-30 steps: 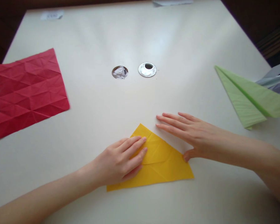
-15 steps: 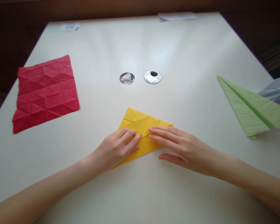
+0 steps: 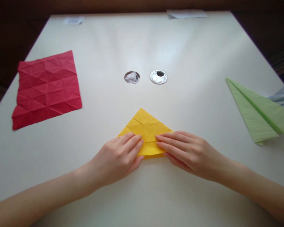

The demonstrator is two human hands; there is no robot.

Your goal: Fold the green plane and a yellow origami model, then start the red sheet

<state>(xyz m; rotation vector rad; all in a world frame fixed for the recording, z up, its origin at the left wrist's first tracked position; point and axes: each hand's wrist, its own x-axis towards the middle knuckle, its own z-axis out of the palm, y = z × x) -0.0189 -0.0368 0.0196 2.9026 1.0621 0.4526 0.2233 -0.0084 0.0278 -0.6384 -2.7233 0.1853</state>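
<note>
A yellow sheet of origami paper point(image 3: 145, 127), folded into a triangle and marked with creases, lies in front of me with its point away from me. My left hand point(image 3: 121, 154) grips its left part, fingers on top and thumb at the near edge. On the right part, my right hand point(image 3: 188, 153) holds it the same way, fingertips on the paper and thumb at the near edge. Between the hands the near edge bows slightly, with a second layer showing beneath. Both side corners are hidden under my hands.
A creased red paper sheet point(image 3: 47, 90) lies at the left of the white table point(image 3: 104, 94). At the right is a folded light green paper point(image 3: 257, 112). Further back are a hole stuffed with crumpled material point(image 3: 132, 77) and a silvery ring point(image 3: 158, 77) around a dark opening.
The yellow paper has turned so its point faces straight away from me. My right thumb has come in to its near edge, and the near edge now bows up slightly.
</note>
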